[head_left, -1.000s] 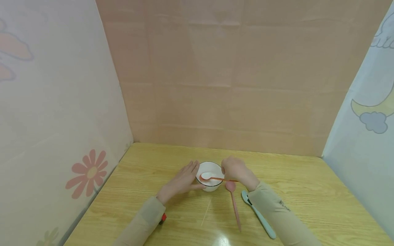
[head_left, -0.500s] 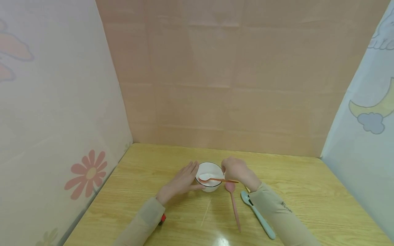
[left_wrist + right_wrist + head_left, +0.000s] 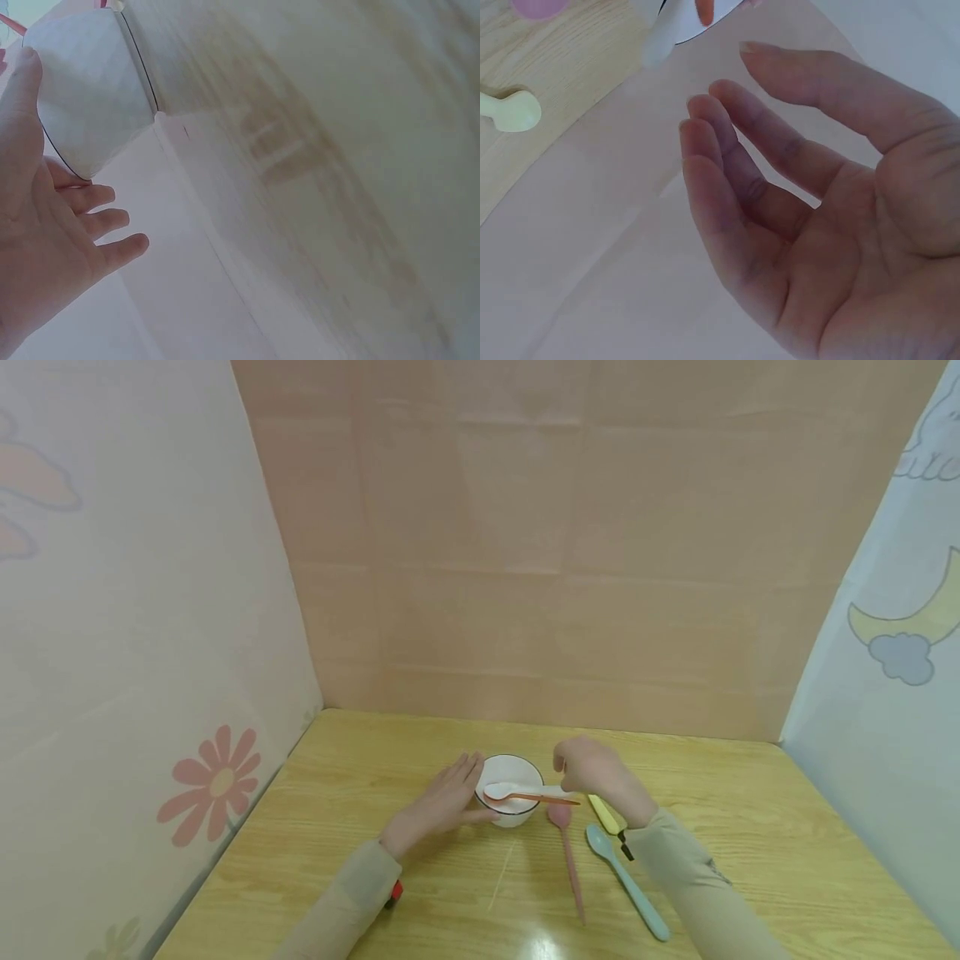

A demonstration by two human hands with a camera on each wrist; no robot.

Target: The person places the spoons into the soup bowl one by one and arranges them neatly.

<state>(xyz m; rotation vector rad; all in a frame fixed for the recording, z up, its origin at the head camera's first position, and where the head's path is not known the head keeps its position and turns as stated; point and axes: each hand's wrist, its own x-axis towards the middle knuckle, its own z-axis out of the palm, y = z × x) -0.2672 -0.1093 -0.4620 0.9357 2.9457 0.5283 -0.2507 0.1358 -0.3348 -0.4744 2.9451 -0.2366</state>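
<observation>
Dark-rimmed white bowl point(image 3: 517, 771), white spoon point(image 3: 551, 791), orange spoon point(image 3: 558, 800), pink spoon point(image 3: 561, 817), pale-blue spoon point(image 3: 632, 887), wood-grained table point(image 3: 750, 843)

Right hand point(image 3: 847, 232): fingers loosely curved, thumb apart. Beyond thumb and index tips: white bowl point(image 3: 690, 31), dark-rimmed, partly shown; orange handle point(image 3: 705, 10); white rounded end point(image 3: 658, 46), blurred. Farther beyond the fingertips: pale yellow spoon point(image 3: 516, 111), on wood-grain table point(image 3: 577, 52); purple item point(image 3: 538, 6), cropped.
</observation>
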